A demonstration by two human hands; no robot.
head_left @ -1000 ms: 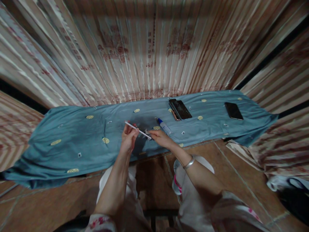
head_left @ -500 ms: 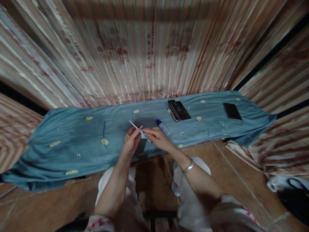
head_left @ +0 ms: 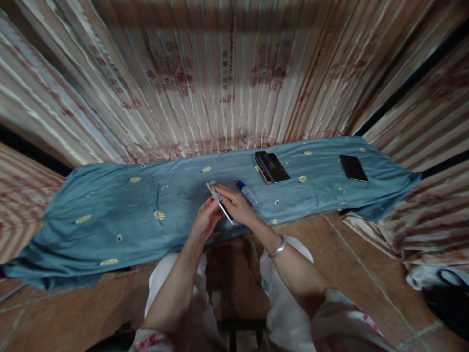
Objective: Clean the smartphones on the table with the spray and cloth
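Above the cloth-covered surface, my left hand (head_left: 207,216) is closed on the edge of a slim phone (head_left: 227,214), held tilted so mostly its dark face and pale rim show. My right hand (head_left: 237,205) has its fingers closed over a crumpled greyish-white wipe (head_left: 213,189), which lies against the phone's far end. Part of the phone is hidden behind the fingers and the wipe. Just right of my right hand lies a small clear bottle with a blue cap (head_left: 248,192).
A blue-green cloth (head_left: 183,195) covers the long narrow surface. Dark phones (head_left: 275,167) lie together right of centre, and another phone (head_left: 353,168) rests farther right. Striped curtains (head_left: 227,122) hang behind and at both sides. Tiled floor (head_left: 330,244) shows in front.
The phone's near end now shows below my hands, where earlier its far end stuck out. My right hand and the wipe have slid along it, up and to the left.
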